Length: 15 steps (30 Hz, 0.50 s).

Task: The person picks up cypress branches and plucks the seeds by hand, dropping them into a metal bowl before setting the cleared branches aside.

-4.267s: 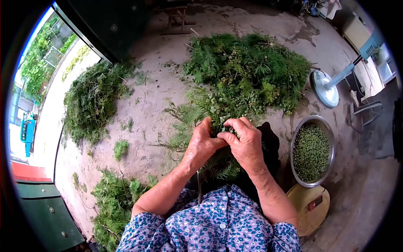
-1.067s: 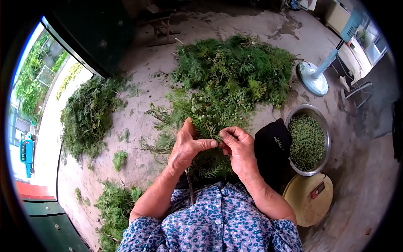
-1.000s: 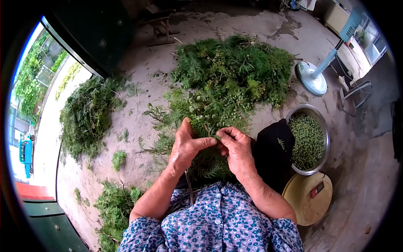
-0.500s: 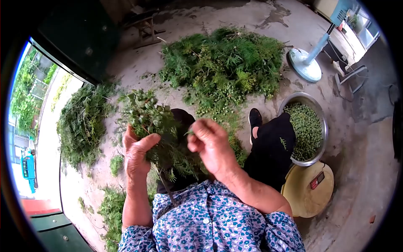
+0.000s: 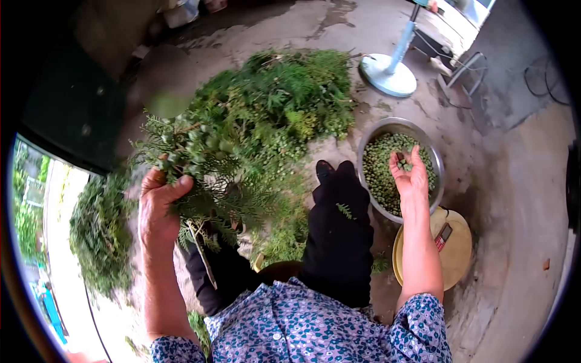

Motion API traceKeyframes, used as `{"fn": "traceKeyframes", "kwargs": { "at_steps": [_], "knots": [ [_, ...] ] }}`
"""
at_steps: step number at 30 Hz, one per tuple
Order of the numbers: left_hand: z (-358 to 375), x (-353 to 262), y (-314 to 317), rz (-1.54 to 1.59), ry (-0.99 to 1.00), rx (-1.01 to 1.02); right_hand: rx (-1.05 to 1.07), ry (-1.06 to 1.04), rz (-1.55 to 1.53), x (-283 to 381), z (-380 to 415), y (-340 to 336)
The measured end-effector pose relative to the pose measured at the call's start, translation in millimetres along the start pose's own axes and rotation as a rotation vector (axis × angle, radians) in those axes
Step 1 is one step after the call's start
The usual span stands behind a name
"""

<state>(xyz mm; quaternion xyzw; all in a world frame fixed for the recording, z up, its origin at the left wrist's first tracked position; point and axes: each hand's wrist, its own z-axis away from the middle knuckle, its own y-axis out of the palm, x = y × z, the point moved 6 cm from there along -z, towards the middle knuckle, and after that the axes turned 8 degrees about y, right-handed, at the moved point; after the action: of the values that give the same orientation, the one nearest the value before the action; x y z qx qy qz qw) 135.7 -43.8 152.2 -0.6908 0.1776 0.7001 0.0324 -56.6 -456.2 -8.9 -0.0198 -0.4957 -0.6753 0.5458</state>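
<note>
My left hand is closed around a leafy evergreen branch that carries round green cones; its bare stem hangs down over my leg. Off to the right, my right hand is over a metal basin heaped with small green cones. The fingers of that hand are spread and curved upward; a few cones may be near the fingertips, too small to be sure.
A large pile of evergreen cuttings lies on the floor ahead, with another heap at left. A fan stand is beyond the basin. A phone rests on a yellow lid at right.
My right hand has moved from beside the branch to over the basin, and its fingers have opened. My left hand still holds the branch. The view has shifted to the right.
</note>
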Motion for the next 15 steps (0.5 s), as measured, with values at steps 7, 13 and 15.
{"fn": "traceKeyframes", "kwargs": {
  "at_steps": [7,13,15],
  "knots": [
    [-57.4,59.6,58.1,0.010,-0.180,0.143,-0.191,-0.202,0.168,37.0,-39.0,-53.0],
    [-98.6,108.9,78.3,0.195,-0.280,0.291,-0.356,-0.391,0.288,76.8,-86.2,-136.1],
    [-112.5,123.3,77.1,0.193,-0.243,0.276,-0.781,-0.246,0.292,84.6,-82.1,-141.6]
  ]
}}
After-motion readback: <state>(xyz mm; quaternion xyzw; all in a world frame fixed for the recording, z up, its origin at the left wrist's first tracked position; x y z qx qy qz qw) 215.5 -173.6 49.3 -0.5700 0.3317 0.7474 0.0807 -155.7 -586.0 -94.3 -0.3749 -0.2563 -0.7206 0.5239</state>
